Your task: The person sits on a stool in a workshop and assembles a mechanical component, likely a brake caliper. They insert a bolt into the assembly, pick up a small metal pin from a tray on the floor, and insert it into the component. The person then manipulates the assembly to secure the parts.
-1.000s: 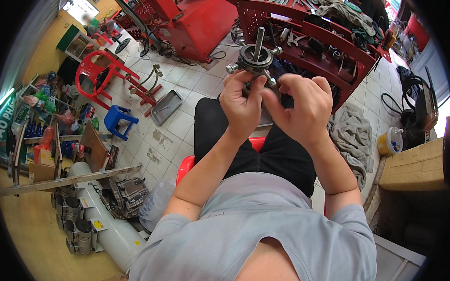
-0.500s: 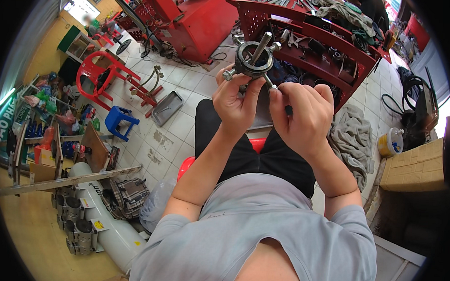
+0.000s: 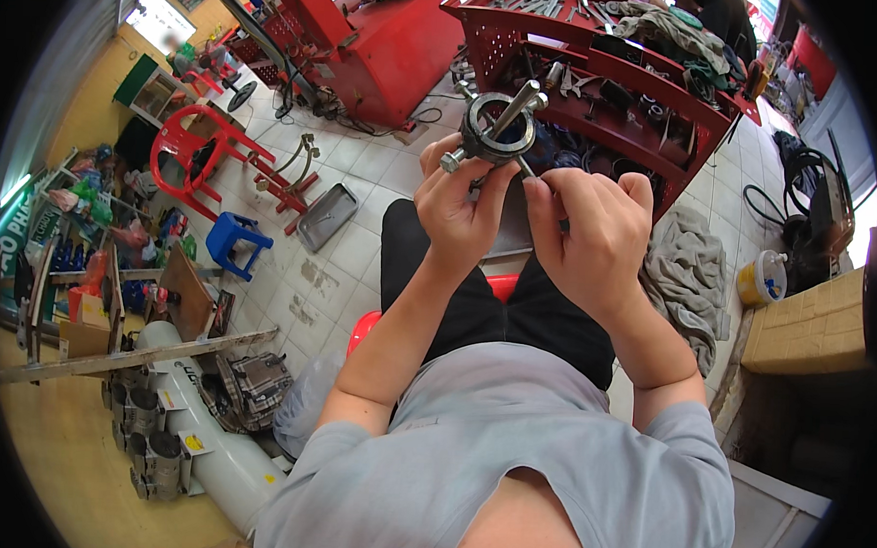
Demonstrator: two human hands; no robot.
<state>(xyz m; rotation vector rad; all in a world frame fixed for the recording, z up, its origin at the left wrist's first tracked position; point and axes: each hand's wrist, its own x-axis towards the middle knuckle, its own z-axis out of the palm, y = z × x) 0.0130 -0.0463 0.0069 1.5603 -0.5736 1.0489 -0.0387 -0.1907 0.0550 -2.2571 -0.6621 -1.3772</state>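
Pinching a bolt at five o'clock on a ringed metal fixture.
Held up beyond the black-trousered knees, the metal ring [image 3: 500,128] lies at one o'clock from the left hand [image 3: 457,202], which grasps its lower side between thumb and fingers; the fingertips behind are hidden. From the right hand [image 3: 595,221] the ring lies at about half past ten. That hand's thumb and forefinger appear closed on the outer end of the slim bolt [image 3: 525,168], whose long axis runs from the ring toward five o'clock, making the right hand nearer to it. The thick rod [image 3: 518,107] slants out of the ring's opening toward one o'clock.
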